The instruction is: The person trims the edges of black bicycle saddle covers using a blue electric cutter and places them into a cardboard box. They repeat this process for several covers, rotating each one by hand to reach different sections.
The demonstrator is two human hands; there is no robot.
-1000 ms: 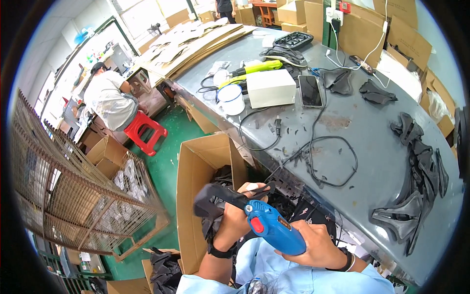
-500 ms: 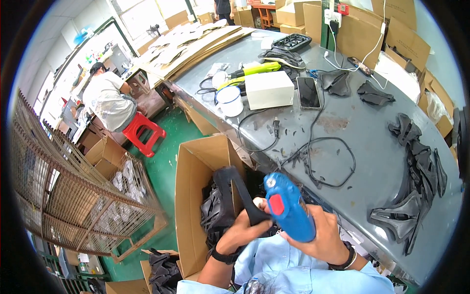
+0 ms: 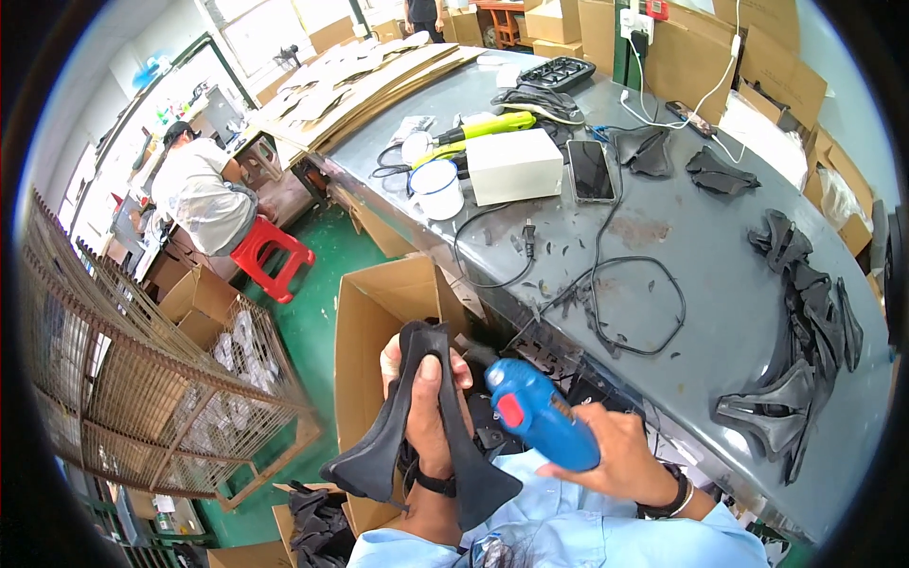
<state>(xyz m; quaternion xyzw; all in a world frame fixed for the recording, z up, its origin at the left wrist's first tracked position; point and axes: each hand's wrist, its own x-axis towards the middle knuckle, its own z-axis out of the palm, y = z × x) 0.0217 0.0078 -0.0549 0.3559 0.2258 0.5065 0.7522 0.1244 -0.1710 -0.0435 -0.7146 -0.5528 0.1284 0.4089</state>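
My left hand [image 3: 428, 402] is closed around the narrow end of a black forked piece [image 3: 376, 452], thumb lying between its two wide, flared legs. The legs hang down toward my wrist. My right hand [image 3: 620, 452] grips a blue handheld power tool [image 3: 549, 426] with a red button. The tool points toward the black piece but stays apart from it, and a dark blur shows at its tip. Below my hands stands an open cardboard box [image 3: 365, 312]; similar black pieces lay in it a moment ago, and my left hand and the held piece now hide most of its inside.
The grey table [image 3: 634, 312] carries a looped black cable [image 3: 684, 308], a white box [image 3: 514, 168], a mug [image 3: 437, 194], a phone [image 3: 592, 170] and a row of black pieces [image 3: 800, 312]. At left are a wire cage [image 3: 142, 379] and a person [image 3: 204, 185] on a red stool [image 3: 270, 260].
The black piece has been raised and turned, so its legs now spread toward me. My left hand has moved up and away from the tool. The tool has tilted and shifted slightly left.
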